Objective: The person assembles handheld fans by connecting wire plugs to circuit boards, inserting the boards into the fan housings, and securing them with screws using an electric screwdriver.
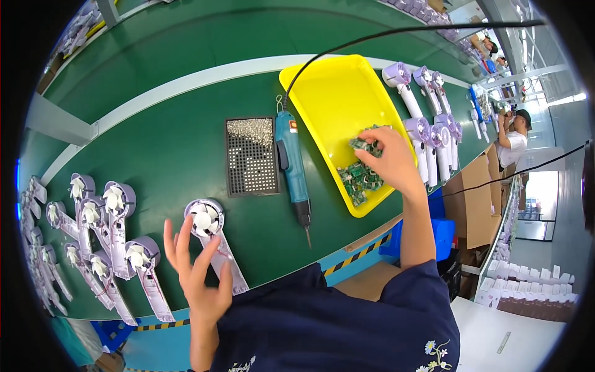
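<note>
My right hand (392,160) reaches into a yellow tray (328,93), its thumb and fingers closed on a small green circuit board (367,146). Below it in the tray lies a pile of green circuit boards (359,181). Over the bench edge, my left hand (201,273) is raised with its fingers spread and nothing in it. Just behind those fingers lies a handheld fan housing (206,218), its white blades and inner side facing up; the hand hides part of its handle.
A teal electric screwdriver (292,161) lies beside a black screw tray (253,158) filled with small screws. Several opened fan housings (114,201) lie at the left; several white-and-purple fans (427,133) stand right of the yellow tray. A black cable (396,30) hangs over the bench. Another person (513,139) works at far right.
</note>
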`<control>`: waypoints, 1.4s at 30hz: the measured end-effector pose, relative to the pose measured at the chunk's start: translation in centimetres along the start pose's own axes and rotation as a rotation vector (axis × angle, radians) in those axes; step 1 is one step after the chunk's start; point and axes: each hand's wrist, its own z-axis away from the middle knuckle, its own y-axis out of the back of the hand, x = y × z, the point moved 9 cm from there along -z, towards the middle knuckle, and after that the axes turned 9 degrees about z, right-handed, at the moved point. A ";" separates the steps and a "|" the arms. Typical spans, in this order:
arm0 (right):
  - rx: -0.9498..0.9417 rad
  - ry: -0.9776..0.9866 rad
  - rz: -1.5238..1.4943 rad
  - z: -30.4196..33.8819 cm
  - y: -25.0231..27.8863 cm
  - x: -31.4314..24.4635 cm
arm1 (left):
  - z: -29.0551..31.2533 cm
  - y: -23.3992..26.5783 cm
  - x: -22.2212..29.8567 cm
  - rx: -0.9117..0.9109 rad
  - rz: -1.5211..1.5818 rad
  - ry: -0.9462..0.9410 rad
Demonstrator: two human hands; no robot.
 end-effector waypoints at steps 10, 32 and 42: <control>-0.528 -0.113 -1.846 11.0 -7.9 -16.2 | -0.7 -1.4 4.0 0.068 0.550 -0.056; -0.307 0.445 -0.890 13.3 -6.3 -22.2 | 2.6 0.0 -0.8 -0.098 0.822 0.274; -0.507 0.409 -1.057 13.0 -7.8 -21.7 | 1.9 -0.8 -1.8 -0.249 0.869 0.285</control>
